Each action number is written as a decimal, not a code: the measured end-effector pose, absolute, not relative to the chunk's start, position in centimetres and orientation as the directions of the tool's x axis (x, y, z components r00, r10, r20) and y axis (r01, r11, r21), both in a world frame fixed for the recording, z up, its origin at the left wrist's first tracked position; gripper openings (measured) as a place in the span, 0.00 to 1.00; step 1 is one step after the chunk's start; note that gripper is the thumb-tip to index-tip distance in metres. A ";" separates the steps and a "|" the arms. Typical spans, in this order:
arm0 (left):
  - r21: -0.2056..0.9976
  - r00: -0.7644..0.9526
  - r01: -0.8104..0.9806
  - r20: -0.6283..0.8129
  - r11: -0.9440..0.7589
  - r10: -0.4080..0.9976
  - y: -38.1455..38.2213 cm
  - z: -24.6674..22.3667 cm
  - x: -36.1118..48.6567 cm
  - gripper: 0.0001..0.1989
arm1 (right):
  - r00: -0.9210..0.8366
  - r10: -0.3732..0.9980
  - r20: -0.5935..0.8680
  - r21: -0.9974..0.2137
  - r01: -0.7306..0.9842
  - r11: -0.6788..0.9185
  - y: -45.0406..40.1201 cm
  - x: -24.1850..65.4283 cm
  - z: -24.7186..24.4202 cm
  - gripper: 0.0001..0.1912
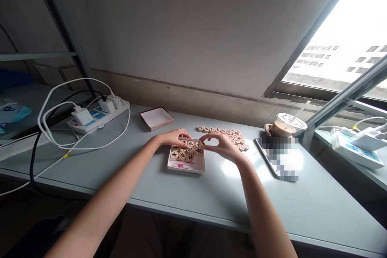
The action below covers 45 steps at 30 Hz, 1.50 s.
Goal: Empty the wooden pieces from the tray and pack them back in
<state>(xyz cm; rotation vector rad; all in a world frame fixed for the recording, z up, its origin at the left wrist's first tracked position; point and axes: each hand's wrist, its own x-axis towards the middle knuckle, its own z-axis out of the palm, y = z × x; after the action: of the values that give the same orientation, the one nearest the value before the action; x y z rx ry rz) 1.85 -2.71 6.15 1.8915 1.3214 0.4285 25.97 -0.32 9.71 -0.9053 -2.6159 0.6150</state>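
A shallow white box [196, 169] holds several round wooden xiangqi pieces [182, 155] with dark characters, laid in rows. Red marks show on its bare floor near the front. My left hand [174, 138] is curled over the far left corner of the box, thumb inside and fingers along the far wall. At the right rim, my right hand [222, 145] makes a pinch, thumb and forefinger meeting at a xiangqi piece partly hidden by the fingertips. Behind that hand lie red-marked xiangqi pieces [237, 137] in a cluster, with a short row of dark-marked pieces [207, 129] to its left.
An open box lid [157, 119] lies at the back left. Further left, a power strip [99, 115] carries plugs and looping white cables [45, 105]. On the right are a tablet-like device [267, 159], partly blurred, and a lidded drink cup [286, 125] with a straw.
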 end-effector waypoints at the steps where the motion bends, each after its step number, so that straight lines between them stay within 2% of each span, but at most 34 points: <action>1: 0.750 0.402 0.642 -0.151 -0.160 0.903 -2.7 6.1 1.8 0.27 | -0.808 0.581 0.096 -0.543 0.447 0.711 -0.6 25.9 10.0 0.13; 3: 0.751 0.402 0.640 -0.145 -0.164 0.904 -2.7 6.1 1.8 0.27 | -0.865 0.502 0.024 -0.583 0.395 0.710 -1.0 25.7 10.1 0.12; 9: 0.749 0.408 0.638 -0.132 -0.178 0.903 -2.6 5.9 1.7 0.26 | -0.860 0.500 -0.102 -0.467 0.485 0.740 -1.5 25.6 9.7 0.11; 14: 0.741 0.399 0.649 -0.141 -0.170 0.906 -2.7 6.1 1.8 0.26 | -0.845 0.532 -0.056 -0.448 0.497 0.743 -1.9 25.2 9.5 0.15; 19: 0.741 0.401 0.649 -0.139 -0.174 0.906 -2.9 6.3 1.9 0.26 | -0.824 0.565 -0.036 -0.387 0.533 0.752 -2.0 24.8 8.8 0.11; 24: 0.747 0.414 0.638 -0.125 -0.189 0.902 -2.6 6.0 1.8 0.26 | -0.844 0.535 -0.048 -0.444 0.498 0.745 -1.6 25.2 9.2 0.13; 26: 0.751 0.417 0.632 -0.122 -0.191 0.901 -2.5 5.8 1.8 0.27 | -0.834 0.552 0.022 -0.462 0.481 0.745 -1.3 25.3 9.1 0.13; 28: 0.751 0.420 0.632 -0.124 -0.192 0.899 -2.5 5.7 1.7 0.27 | -0.731 0.662 0.168 -0.387 0.569 0.726 -0.7 25.2 8.3 0.14; 30: 0.746 0.422 0.636 -0.121 -0.199 0.899 -2.4 5.6 1.7 0.26 | -0.558 0.761 0.329 -0.237 0.732 0.639 0.4 25.1 6.9 0.16; 32: 0.746 0.417 0.634 -0.106 -0.205 0.902 -2.4 5.5 1.7 0.23 | -0.469 0.788 0.399 -0.103 0.831 0.547 1.7 25.0 5.3 0.19; 35: 0.750 0.405 0.628 -0.090 -0.205 0.910 -2.2 5.2 1.7 0.20 | -0.445 0.811 0.380 -0.002 0.877 0.481 3.5 24.9 3.3 0.24; 38: 0.741 0.404 0.634 -0.074 -0.221 0.912 -2.1 5.1 1.7 0.19 | -0.441 0.834 0.332 0.048 0.891 0.452 4.3 25.0 2.5 0.25; 45: 0.741 0.406 0.635 -0.077 -0.220 0.911 -2.2 5.3 1.8 0.19 | -0.500 0.806 0.317 0.055 0.858 0.511 3.1 25.9 3.8 0.23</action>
<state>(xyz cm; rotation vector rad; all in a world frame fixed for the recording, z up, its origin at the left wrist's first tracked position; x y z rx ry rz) 1.83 -2.23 5.35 1.9519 1.3155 0.4943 25.87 3.05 3.80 -1.4085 -2.5032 -0.2997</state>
